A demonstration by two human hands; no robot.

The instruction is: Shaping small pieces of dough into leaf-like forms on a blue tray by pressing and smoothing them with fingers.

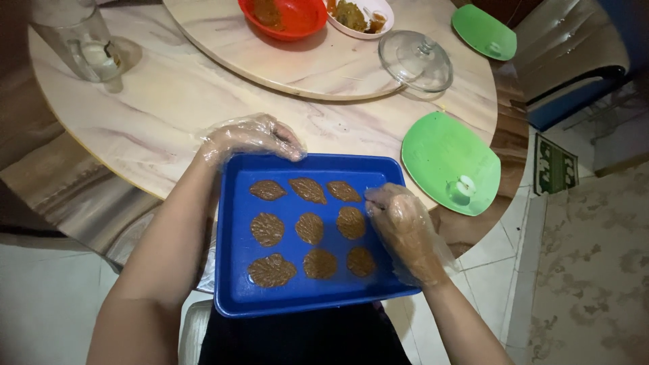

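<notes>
A blue rectangular tray (233, 284) rests against the near edge of the round marble table (155, 115), above my lap. On it lie several flat brown leaf-shaped patties (309, 228) in three rows. My left hand (251, 138), in a clear plastic glove, grips the tray's far left corner. Also gloved, my right hand (404, 226) rests inside the tray at its right side, fingers curled near the top-right patty; whether it pinches anything I cannot tell.
A green plate (439, 152) with a small white piece lies right of the tray, another green plate (483, 30) farther back. The turntable (318, 67) carries a red bowl (284, 15), a white dish (365, 15) and a glass lid (416, 61). A clear jug (84, 40) stands far left.
</notes>
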